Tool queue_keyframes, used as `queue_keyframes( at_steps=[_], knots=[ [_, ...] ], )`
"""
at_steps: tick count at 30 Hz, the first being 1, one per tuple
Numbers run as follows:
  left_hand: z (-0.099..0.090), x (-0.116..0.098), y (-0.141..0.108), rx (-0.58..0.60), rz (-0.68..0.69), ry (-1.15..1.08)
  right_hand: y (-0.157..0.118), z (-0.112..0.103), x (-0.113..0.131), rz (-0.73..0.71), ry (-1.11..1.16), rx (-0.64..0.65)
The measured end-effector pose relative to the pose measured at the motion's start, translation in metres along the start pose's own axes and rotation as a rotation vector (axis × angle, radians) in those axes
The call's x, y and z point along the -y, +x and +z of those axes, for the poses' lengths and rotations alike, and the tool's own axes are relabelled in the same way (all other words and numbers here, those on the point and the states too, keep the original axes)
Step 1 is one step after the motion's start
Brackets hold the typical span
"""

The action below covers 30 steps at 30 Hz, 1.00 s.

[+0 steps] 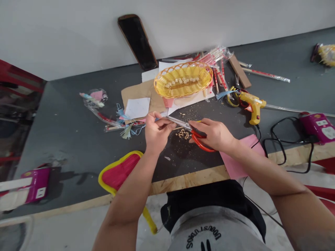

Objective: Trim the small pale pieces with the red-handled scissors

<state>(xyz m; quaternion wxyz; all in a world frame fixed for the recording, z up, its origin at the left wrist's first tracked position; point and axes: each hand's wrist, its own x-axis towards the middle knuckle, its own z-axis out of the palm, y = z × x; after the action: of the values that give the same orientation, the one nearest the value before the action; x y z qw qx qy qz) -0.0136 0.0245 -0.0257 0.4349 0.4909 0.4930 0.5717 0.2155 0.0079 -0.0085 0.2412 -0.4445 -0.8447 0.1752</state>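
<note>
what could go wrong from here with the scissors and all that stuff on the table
The fingers of the left hand sit right by the blades of the scissors in the right hand, so a slip might nick them.

The small cut pieces lie loose below the scissors; a sleeve-less forearm or hand could scatter them.

The nozzle of the glue gun is close to the blue tassel; if hot, which I can't tell, it may scorch it.

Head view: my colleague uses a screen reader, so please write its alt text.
The right hand holds red-handled scissors while the left hand pinches a thin stick by their blades, near small pieces on a gray table. Beyond are a yellow woven basket and a phone leaning on the wall; a yellow glue gun lies to the right.
</note>
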Motion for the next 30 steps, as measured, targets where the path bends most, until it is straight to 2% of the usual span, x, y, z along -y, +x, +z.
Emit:
queue_keyframes(
  at_steps=[3,6,10,14,17,21,25,30],
  knots=[
    [-0.002,-0.003,0.0,0.044,-0.023,0.019,0.002,0.0,-0.002,0.039,0.116,-0.068],
    [-0.004,-0.004,-0.002,0.162,-0.027,0.23,0.006,-0.002,-0.006,0.085,0.163,-0.173],
    [-0.001,-0.003,-0.005,0.328,0.096,0.557,0.007,-0.002,-0.011,0.116,0.148,-0.192],
    [0.002,-0.002,-0.006,0.403,0.176,0.706,0.007,-0.002,-0.012,0.112,0.145,-0.19],
    [0.001,-0.002,-0.005,0.419,0.224,0.733,0.007,-0.003,-0.012,0.121,0.143,-0.196],
    [-0.004,0.0,-0.002,0.376,0.305,0.806,0.009,-0.005,-0.014,0.127,0.153,-0.223],
    [-0.009,0.006,0.001,0.332,0.292,0.888,0.01,-0.006,-0.017,0.155,0.163,-0.213],
    [-0.01,0.012,0.001,0.35,0.295,0.934,0.01,-0.005,-0.018,0.158,0.153,-0.2]
  ],
)
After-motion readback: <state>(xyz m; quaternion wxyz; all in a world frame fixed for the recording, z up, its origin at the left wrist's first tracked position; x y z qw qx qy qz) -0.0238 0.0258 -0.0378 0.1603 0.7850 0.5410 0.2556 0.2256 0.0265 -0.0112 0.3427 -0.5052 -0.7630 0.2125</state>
